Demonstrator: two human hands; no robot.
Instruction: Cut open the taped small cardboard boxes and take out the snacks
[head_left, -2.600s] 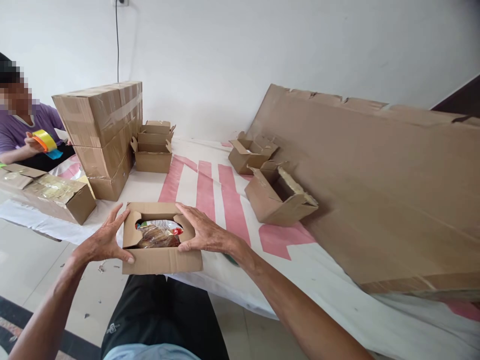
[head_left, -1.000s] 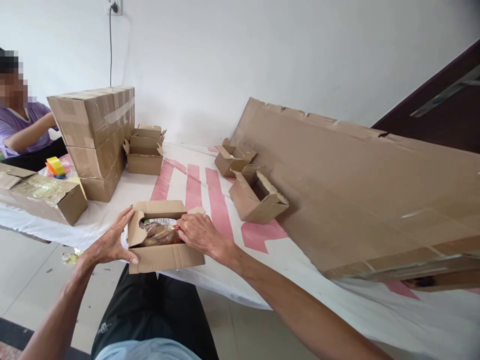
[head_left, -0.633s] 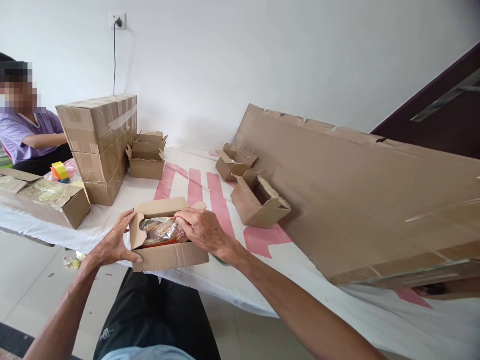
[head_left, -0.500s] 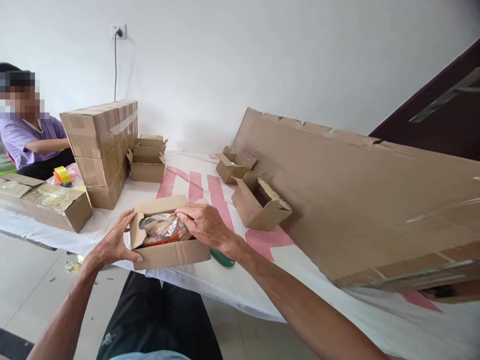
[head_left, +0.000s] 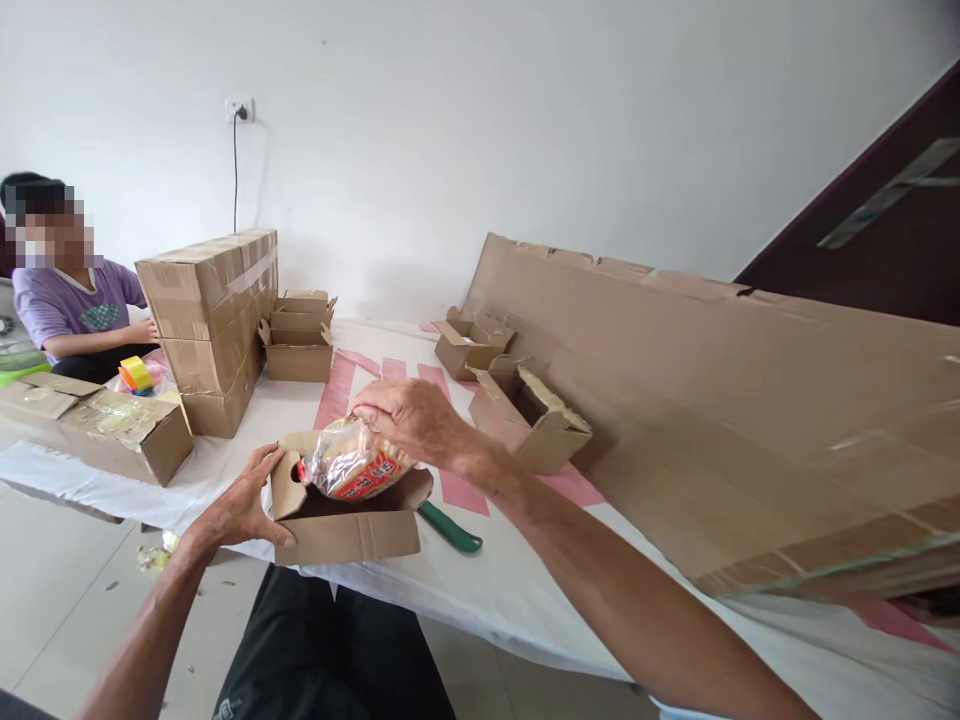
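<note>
Clear-wrapped packet (head_left: 361, 466) raised from the open box (head_left: 349, 540) by the right hand (head_left: 409, 415).
On the cloth-covered table (head_left: 517, 600), the box's left end is clasped by the left hand (head_left: 247, 503); the packet, nested inside 0.5 s ago, now tilts over the opening, baring the dark interior, so it looks largely freed. The right hand pinches its top, fingertips mostly hidden; whether its lower edge still touches the box is hard to tell, and its print is unreadable. 1 green handle (head_left: 454, 530) lies beside the box, its other end out of sight.
</note>
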